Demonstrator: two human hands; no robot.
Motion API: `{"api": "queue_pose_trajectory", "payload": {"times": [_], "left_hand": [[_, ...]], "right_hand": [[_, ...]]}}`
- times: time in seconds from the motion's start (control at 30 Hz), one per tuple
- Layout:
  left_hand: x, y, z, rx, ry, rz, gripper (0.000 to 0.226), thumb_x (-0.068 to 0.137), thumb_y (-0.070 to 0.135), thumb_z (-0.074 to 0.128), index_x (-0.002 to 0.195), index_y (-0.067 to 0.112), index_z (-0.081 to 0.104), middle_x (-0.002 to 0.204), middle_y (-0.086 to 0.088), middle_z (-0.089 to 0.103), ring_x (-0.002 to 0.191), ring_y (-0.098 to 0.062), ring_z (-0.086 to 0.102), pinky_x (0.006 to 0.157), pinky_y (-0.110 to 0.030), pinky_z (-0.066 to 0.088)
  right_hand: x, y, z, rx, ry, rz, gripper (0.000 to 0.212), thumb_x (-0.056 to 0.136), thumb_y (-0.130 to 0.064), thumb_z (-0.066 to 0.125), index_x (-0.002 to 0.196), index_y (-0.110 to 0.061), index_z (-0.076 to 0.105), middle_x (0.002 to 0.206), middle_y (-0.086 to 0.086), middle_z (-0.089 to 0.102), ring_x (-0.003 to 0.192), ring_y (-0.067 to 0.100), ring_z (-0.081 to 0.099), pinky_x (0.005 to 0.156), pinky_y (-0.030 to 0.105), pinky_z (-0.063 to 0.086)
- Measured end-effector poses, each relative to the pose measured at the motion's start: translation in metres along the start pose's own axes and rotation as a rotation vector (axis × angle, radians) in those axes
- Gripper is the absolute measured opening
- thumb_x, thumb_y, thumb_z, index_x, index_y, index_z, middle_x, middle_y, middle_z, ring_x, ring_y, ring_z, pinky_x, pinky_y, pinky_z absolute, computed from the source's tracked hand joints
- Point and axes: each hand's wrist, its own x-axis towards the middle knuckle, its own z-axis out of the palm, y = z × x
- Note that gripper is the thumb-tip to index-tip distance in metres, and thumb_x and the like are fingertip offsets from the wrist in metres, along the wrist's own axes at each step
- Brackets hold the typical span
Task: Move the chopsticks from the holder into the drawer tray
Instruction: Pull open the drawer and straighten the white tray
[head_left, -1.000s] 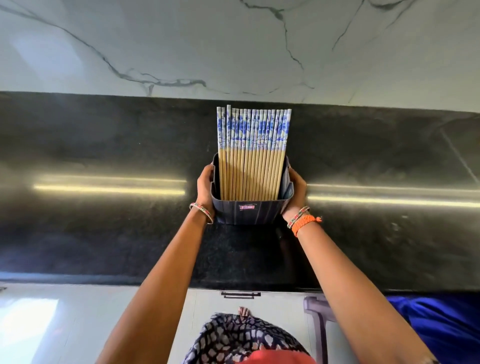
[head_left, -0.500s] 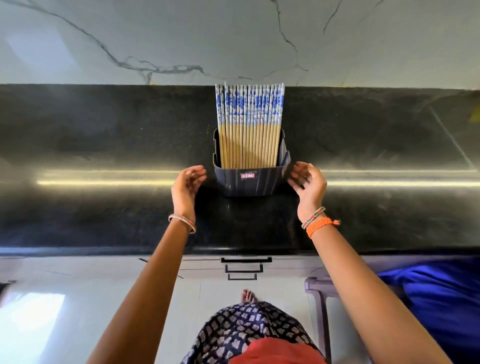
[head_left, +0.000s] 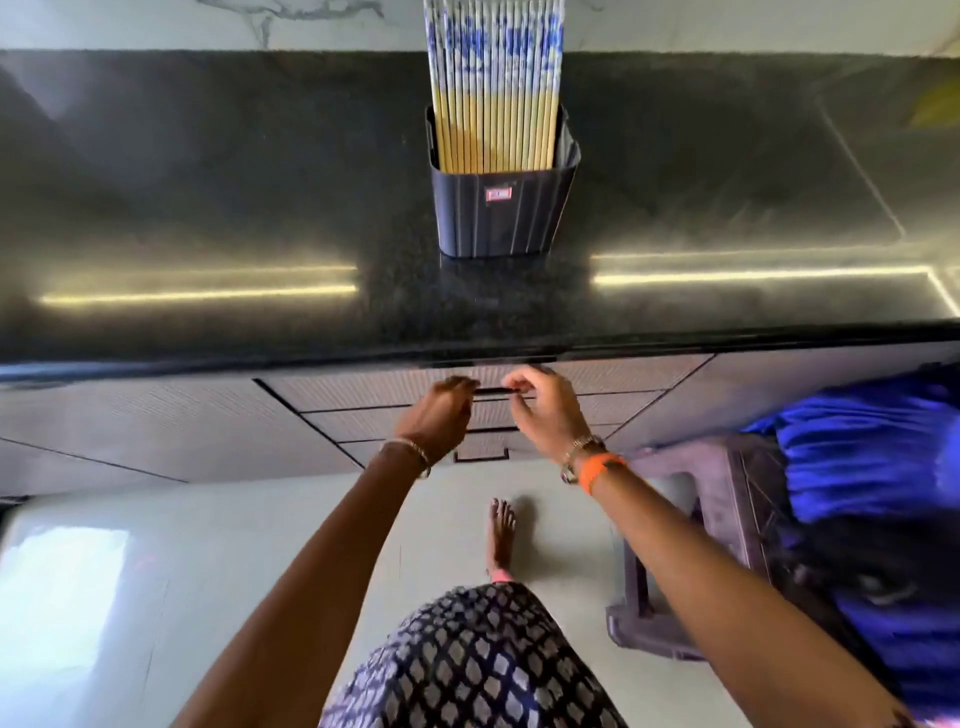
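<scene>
Below the counter edge, left hand (head_left: 441, 410) and right hand (head_left: 543, 410) curl loosely at the top drawer handle (head_left: 491, 391) — grip unclear, drawer shut — chopsticks (head_left: 493, 88) all upright in the holder (head_left: 501, 208); nothing transferred yet.

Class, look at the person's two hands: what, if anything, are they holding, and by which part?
Both the left hand and the right hand are at the top drawer's handle, fingers curled at its two ends. Whether the grip has closed cannot be told.
</scene>
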Motion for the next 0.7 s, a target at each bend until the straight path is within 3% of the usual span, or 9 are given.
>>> {"api": "queue_pose_trajectory", "payload": {"times": [0.07,0.17,0.23,0.37,0.47,0.7], "left_hand": [[0.023,-0.006,0.005,0.102,-0.094,-0.002,0.04,0.094,0.009,0.039,0.135,0.009,0.042,0.131,-0.02,0.053,0.116,-0.036,0.054,0.1,-0.042,0.044],[0.044,-0.015,0.02,0.293,-0.156,0.017,0.034,0.096,0.016,0.041,0.128,0.013,0.052,0.128,-0.016,0.059,0.117,-0.034,0.054,0.1,-0.039,0.043],[0.047,-0.018,0.03,0.353,-0.073,-0.014,0.029,0.094,0.019,0.045,0.118,0.016,0.061,0.122,-0.013,0.064,0.114,-0.033,0.056,0.096,-0.038,0.043],[0.044,-0.014,0.045,0.33,0.121,-0.095,0.023,0.09,0.016,0.053,0.108,0.016,0.068,0.107,-0.014,0.07,0.101,-0.031,0.062,0.088,-0.038,0.05],[0.046,-0.011,0.046,0.358,0.115,-0.127,0.023,0.09,0.014,0.051,0.107,0.013,0.067,0.106,-0.015,0.07,0.101,-0.034,0.062,0.087,-0.04,0.05],[0.022,-0.001,0.055,0.405,0.092,-0.158,0.024,0.09,0.017,0.05,0.107,0.015,0.067,0.108,-0.014,0.069,0.103,-0.035,0.062,0.084,-0.039,0.05]], "right_hand": [[0.024,0.009,0.015,-0.288,-0.148,0.002,0.033,0.088,-0.006,0.049,0.118,-0.004,0.063,0.119,0.019,0.064,0.113,0.033,0.059,0.097,0.035,0.047],[0.046,0.022,0.037,-0.532,-0.337,0.027,0.033,0.095,-0.019,0.042,0.123,-0.014,0.059,0.128,0.015,0.061,0.116,0.032,0.058,0.096,0.038,0.047],[0.046,0.029,0.046,-0.573,-0.309,0.029,0.029,0.095,-0.022,0.045,0.116,-0.016,0.063,0.119,0.014,0.066,0.111,0.032,0.061,0.092,0.036,0.046],[0.041,0.036,0.052,-0.59,-0.174,-0.044,0.026,0.087,-0.01,0.05,0.106,-0.017,0.066,0.107,0.011,0.072,0.105,0.031,0.063,0.09,0.035,0.046],[0.042,0.035,0.054,-0.576,-0.173,-0.063,0.025,0.09,-0.013,0.048,0.108,-0.018,0.065,0.11,0.01,0.071,0.105,0.03,0.063,0.085,0.033,0.047],[0.014,0.042,0.058,-0.552,-0.177,-0.063,0.03,0.09,-0.011,0.046,0.113,-0.019,0.064,0.114,0.009,0.071,0.109,0.029,0.062,0.09,0.031,0.043]]}}
